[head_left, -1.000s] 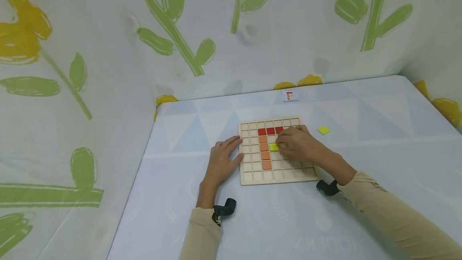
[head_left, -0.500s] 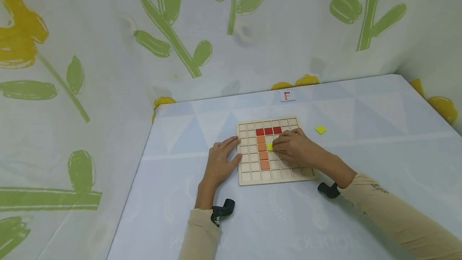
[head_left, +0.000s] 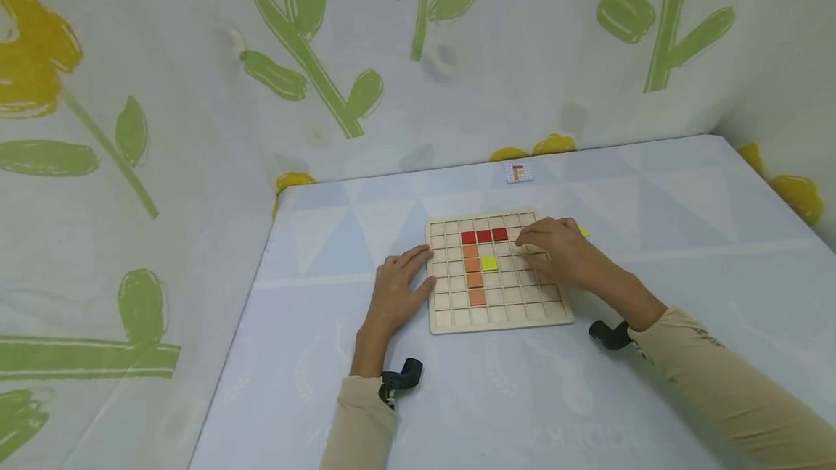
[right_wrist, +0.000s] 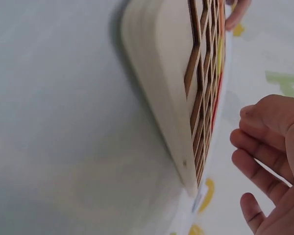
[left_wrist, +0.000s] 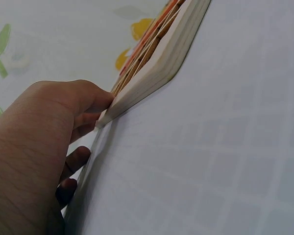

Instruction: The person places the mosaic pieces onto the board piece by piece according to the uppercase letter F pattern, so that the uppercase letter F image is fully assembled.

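Note:
A wooden grid board (head_left: 451,321) lies on the table. Three red tiles (head_left: 484,236) form a row in it, with a column of orange tiles (head_left: 474,281) below the leftmost one. Right of that column a yellow tile (head_left: 489,263) sits in a cell. My left hand (head_left: 396,292) rests against the board's left edge, thumb and fingertips touching it. Over the board's right side hovers my right hand (head_left: 564,252), its fingers loosely bent and nothing between them, as the right wrist view also shows. Another yellow tile (head_left: 584,232) lies beyond it, partly hidden by the hand.
A small pattern card (head_left: 519,172) lies near the table's back edge. Behind the table (head_left: 313,238) hangs a white cloth (head_left: 522,93) printed with leaves and flowers. A black camera mount is strapped to each wrist.
My right hand has let go of the yellow tile on the board and moved right, off it. That tile is now fully visible in its cell. The left hand keeps its place.

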The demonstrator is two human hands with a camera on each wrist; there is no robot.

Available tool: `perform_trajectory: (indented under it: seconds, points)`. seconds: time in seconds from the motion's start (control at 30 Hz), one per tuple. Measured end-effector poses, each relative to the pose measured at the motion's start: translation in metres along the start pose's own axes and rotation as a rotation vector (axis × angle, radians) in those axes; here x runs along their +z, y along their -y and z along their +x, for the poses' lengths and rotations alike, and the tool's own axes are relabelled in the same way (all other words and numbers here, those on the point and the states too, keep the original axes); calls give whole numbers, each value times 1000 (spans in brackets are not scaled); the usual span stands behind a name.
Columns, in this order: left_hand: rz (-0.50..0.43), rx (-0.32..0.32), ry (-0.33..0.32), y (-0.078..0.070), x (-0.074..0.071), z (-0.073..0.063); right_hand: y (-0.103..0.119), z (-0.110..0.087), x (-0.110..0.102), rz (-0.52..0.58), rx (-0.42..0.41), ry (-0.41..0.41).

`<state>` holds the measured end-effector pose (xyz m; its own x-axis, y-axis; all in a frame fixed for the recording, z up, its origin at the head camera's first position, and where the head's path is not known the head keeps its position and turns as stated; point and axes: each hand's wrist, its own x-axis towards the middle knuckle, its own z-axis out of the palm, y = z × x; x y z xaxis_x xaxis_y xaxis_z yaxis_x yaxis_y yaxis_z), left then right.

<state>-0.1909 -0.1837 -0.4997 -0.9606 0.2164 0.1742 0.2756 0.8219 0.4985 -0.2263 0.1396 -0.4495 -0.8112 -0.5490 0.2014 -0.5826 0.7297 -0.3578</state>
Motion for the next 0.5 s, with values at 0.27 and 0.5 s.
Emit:
perform_trajectory:
  seconds: [0.27,0.5]
  points:
    - [5,-3,0,1,1,-1,-23,-13,-17,-69,151,-46]
    - [0,1,-14,1,3,-1,-38,-25,-23,-107,222,-52]
